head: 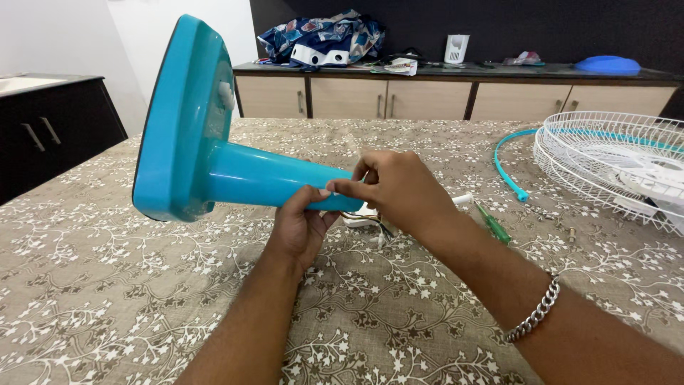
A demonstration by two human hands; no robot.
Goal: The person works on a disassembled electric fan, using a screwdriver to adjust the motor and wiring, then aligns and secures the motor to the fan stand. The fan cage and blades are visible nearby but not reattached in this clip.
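A turquoise fan stand base lies tipped on its side, its flat foot facing left and its tapered neck pointing right. My left hand grips the narrow end of the neck from below. My right hand is curled over the neck's tip, fingers pinched together at the opening. Under the hands, thin wires and a white part stick out of the neck's end; what the right fingers pinch is hidden.
A green-handled screwdriver lies just right of my right wrist. White wire fan grilles and a turquoise rim strip sit at the table's right. The table wears a patterned cloth. A cluttered cabinet stands behind.
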